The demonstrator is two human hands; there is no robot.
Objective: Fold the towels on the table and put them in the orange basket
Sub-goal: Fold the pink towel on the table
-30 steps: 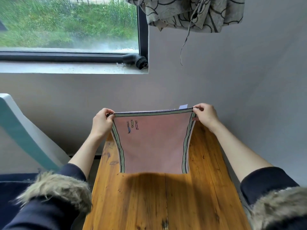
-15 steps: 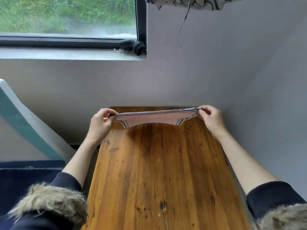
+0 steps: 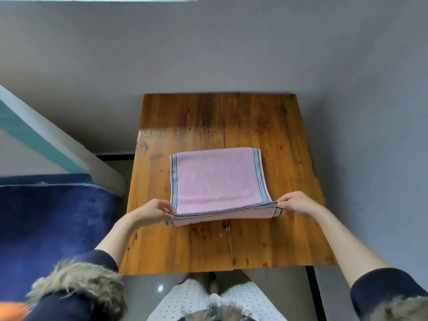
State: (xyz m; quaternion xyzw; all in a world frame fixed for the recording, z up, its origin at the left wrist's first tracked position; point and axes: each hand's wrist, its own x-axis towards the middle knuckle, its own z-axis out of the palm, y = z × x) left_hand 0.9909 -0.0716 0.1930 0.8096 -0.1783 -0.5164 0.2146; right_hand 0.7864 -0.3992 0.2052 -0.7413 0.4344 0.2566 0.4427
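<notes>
Lowered from mid-air, pink towel [image 3: 215,179] lies on surface [image 3: 289,140]; left hand [image 3: 154,210] and right hand [image 3: 295,203] pinch its near corners.

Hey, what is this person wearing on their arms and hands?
Both forearms are bare, and the left hand and right hand wear no gloves, rings or watch that show. Dark navy sleeves are pushed up near the elbows, each edged with shaggy tan-grey fur trim.
</notes>
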